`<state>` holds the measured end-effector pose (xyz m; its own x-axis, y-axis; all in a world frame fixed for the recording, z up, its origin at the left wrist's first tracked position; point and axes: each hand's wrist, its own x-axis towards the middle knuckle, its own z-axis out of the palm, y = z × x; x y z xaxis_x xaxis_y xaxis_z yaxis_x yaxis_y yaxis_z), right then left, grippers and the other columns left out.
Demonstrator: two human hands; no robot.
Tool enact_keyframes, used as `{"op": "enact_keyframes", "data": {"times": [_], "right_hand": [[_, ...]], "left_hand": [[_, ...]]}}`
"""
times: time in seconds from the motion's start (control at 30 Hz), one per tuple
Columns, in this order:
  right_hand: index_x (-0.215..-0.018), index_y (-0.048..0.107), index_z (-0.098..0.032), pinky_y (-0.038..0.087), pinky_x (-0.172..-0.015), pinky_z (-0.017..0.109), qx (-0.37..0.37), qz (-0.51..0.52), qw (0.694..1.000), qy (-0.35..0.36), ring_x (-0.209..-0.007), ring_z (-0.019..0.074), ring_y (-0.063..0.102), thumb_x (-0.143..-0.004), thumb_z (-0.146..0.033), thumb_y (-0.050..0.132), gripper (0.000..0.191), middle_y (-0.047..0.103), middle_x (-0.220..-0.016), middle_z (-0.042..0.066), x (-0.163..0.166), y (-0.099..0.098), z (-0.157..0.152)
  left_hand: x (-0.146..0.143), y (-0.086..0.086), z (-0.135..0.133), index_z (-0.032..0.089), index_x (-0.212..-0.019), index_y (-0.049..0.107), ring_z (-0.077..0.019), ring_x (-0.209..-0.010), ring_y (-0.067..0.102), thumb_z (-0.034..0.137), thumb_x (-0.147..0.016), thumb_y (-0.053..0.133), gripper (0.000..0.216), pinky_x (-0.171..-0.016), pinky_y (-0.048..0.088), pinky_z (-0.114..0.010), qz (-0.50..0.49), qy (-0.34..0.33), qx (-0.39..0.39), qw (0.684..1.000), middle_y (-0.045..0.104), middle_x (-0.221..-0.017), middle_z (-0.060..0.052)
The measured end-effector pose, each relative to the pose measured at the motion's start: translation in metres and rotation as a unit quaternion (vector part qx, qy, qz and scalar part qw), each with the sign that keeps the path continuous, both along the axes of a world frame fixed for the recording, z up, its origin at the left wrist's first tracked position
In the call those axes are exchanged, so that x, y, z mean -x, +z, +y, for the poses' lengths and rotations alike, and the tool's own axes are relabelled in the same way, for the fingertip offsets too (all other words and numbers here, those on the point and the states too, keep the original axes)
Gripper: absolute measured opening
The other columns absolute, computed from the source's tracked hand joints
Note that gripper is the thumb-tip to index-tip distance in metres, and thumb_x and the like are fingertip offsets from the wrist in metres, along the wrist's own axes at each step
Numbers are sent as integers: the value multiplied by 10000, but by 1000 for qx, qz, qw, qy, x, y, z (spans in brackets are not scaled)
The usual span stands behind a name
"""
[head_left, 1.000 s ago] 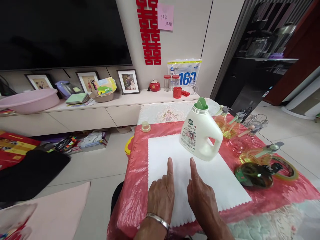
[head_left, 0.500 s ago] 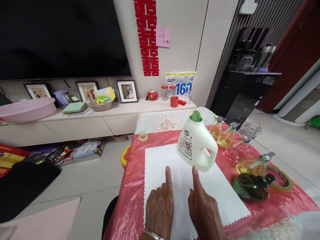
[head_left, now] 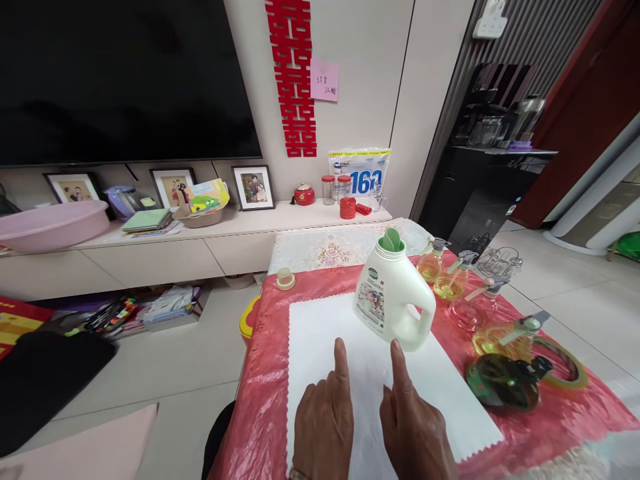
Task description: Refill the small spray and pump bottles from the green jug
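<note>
My left hand (head_left: 323, 420) and my right hand (head_left: 414, 427) rest side by side on a white sheet (head_left: 317, 327) with zigzag edges. Each has its index finger stretched forward on the sheet and the other fingers curled under, with nothing in them. Just beyond my right fingertip stands a white detergent jug (head_left: 393, 297) with a handle and an open green spout. The sheet lies on a red plastic table cover (head_left: 265, 393).
Right of the sheet are glass spray bottles (head_left: 440, 270) of yellow liquid, a dark green bottle (head_left: 503, 381) on its side and a tape ring (head_left: 567, 363). A small cap (head_left: 285, 278) sits at the far left corner. A low cabinet (head_left: 165, 243) and tiled floor lie beyond.
The view has tilted upward, so table and hands sit lower in the picture. Both hands keep the same pointing pose on the sheet; the jug has not moved.
</note>
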<state>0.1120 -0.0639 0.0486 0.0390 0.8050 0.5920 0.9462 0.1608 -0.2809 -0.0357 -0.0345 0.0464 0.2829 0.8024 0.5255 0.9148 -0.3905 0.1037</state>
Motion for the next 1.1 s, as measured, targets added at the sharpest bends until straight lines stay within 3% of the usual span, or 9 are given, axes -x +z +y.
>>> {"op": "enact_keyframes", "data": {"times": [0.2, 0.57, 0.7, 0.77, 0.83, 0.93, 1.0, 1.1], "right_hand": [[-1617, 36, -193, 475, -414, 240, -3, 2, 1000, 4, -412, 147, 536, -1006, -190, 330, 679, 577, -596, -19, 2, 0, 0], [-1613, 48, -177, 484, -425, 232, 17, -5, 1000, 0, -401, 144, 533, -993, -167, 317, 676, 569, -571, -32, 1, -3, 1], [-1600, 128, -167, 464, -425, 221, 15, 4, 1000, -11, -411, 141, 534, -990, -191, 356, 652, 561, -577, -41, -4, 3, 3], [-1586, 200, -173, 446, -429, 211, -7, 24, 1000, -16, -420, 121, 508, -999, -238, 403, 624, 544, -601, -41, -14, 13, 8], [-1558, 297, -189, 474, -491, 221, -56, 44, 997, -24, -499, 115, 528, -989, -301, 476, 607, 568, -691, -13, -30, 24, 17], [-1468, 457, -178, 549, -771, 378, -117, 56, 989, -66, -817, 204, 623, -953, -390, 525, 560, 644, -999, 104, -62, 33, 39], [-1423, 509, -140, 526, -875, 466, -87, 119, 985, -94, -951, 259, 615, -907, -483, 536, 620, 617, -1174, 159, -81, 32, 56], [-1435, 495, -103, 486, -943, 518, -9, 235, 966, -109, -1057, 306, 593, -778, -556, 589, 804, 585, -1268, 186, -98, 26, 79]], "left_hand": [[3, -5, 0, 99, -1574, -120, -174, -507, 591, -2, -850, 470, 940, -520, 484, -277, -3, -5, -13, 1000, 633, -631, 12], [-1, -2, -2, 65, -1572, -94, -170, -489, 565, 29, -867, 458, 897, -510, 477, -271, 11, -1, -31, 999, 591, -592, 23], [0, -10, -1, 86, -1581, -62, -158, -529, 588, 24, -848, 494, 921, -544, 503, -272, 20, -1, -4, 1000, 629, -685, 15], [2, -17, 4, 154, -1595, 26, -160, -613, 634, -3, -835, 491, 905, -608, 542, -288, 39, 9, 35, 999, 688, -848, -17], [7, -25, 16, 220, -1571, 219, -179, -787, 692, -56, -803, 466, 853, -716, 578, -316, 69, 15, 89, 994, 712, -1073, -55], [20, -35, 40, 182, -1425, 504, -240, -1189, 643, -25, -838, 461, 624, -965, 555, -369, 94, -4, 174, 980, 648, -1346, -109], [30, -42, 55, 153, -1422, 516, -294, -1362, 519, 111, -916, 489, 508, -1101, 471, -446, 92, -2, 227, 970, 567, -1462, -134], [40, -51, 69, 152, -1487, 438, -338, -1476, 354, 258, -957, 502, 543, -1184, 339, -558, 84, 31, 283, 955, 425, -1574, -140]]}}
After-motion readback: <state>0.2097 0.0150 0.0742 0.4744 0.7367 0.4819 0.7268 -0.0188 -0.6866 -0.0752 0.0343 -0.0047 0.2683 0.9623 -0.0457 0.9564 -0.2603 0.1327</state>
